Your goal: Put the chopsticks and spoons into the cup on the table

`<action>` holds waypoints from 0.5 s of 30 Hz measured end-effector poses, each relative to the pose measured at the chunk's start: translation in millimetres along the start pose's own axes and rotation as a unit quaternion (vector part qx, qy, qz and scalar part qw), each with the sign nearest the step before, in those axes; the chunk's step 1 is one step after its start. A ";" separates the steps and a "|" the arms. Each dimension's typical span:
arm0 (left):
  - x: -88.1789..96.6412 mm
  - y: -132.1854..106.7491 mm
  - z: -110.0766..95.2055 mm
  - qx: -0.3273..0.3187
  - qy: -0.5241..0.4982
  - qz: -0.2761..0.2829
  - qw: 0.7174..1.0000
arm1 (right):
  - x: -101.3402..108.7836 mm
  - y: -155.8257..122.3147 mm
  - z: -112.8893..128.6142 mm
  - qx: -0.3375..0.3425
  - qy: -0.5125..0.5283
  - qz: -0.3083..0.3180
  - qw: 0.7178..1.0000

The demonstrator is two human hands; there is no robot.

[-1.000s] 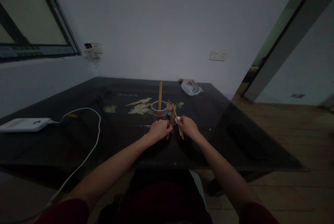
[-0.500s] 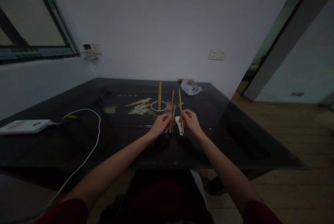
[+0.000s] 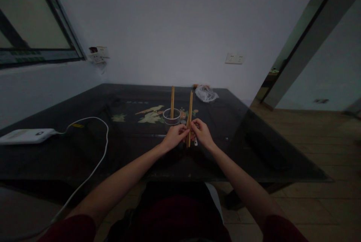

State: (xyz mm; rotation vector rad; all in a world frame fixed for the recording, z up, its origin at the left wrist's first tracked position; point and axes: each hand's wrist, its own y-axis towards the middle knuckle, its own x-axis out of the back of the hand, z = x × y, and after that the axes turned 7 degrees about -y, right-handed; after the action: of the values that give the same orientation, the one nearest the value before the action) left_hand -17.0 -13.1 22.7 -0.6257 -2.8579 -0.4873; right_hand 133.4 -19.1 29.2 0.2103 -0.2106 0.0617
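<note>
My left hand [image 3: 176, 135] and my right hand [image 3: 201, 133] meet over the front half of the table. Between them stands a pair of wooden chopsticks [image 3: 191, 106], upright and side by side, pinched by the fingers of both hands. A white spoon [image 3: 196, 142] lies under my right hand, with only its handle end showing. Just beyond my left hand is a clear cup [image 3: 172, 115], with more chopsticks [image 3: 172, 99] standing in it. Anything else beneath my fingers is hidden.
The dark table [image 3: 135, 159] has a printed bird-and-flower pattern. A crumpled plastic bag [image 3: 206, 94] lies by the wall. At the left is a white power bank [image 3: 28, 136] with a white cable [image 3: 105, 148]. A dark flat object [image 3: 266, 150] rests at the right.
My right hand has moved left with its chopstick, which now stands against the one at my left hand. The spoon has become mostly covered.
</note>
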 end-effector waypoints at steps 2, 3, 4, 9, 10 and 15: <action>0.5 0.3 -1.3 -0.002 -0.012 -0.002 1.000 | 0.0 -0.3 -1.2 0.017 0.009 -0.001 1.000; 0.9 0.6 -1.7 -0.004 -0.015 -0.003 1.000 | 0.2 -0.3 -2.1 0.025 0.011 -0.001 1.000; 1.2 0.9 -1.8 -0.005 -0.018 -0.005 1.000 | 0.3 -0.2 -3.0 0.033 0.011 -0.002 0.999; 2.4 1.8 -1.3 -0.009 -0.029 -0.019 0.999 | 0.7 0.4 -5.8 0.059 0.016 -0.003 0.998; 2.7 1.8 -1.3 -0.012 -0.029 -0.022 0.999 | 0.7 0.3 -5.8 0.061 0.019 -0.001 0.998; 5.2 2.6 -1.5 -0.040 0.016 -0.038 0.998 | 1.5 -0.9 -4.1 0.065 0.025 0.005 0.998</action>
State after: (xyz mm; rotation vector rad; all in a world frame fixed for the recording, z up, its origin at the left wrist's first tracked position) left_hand -20.4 -9.5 26.0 -0.5182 -2.8528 -0.6201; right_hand 135.8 -19.0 25.4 0.3366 -0.1571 0.0903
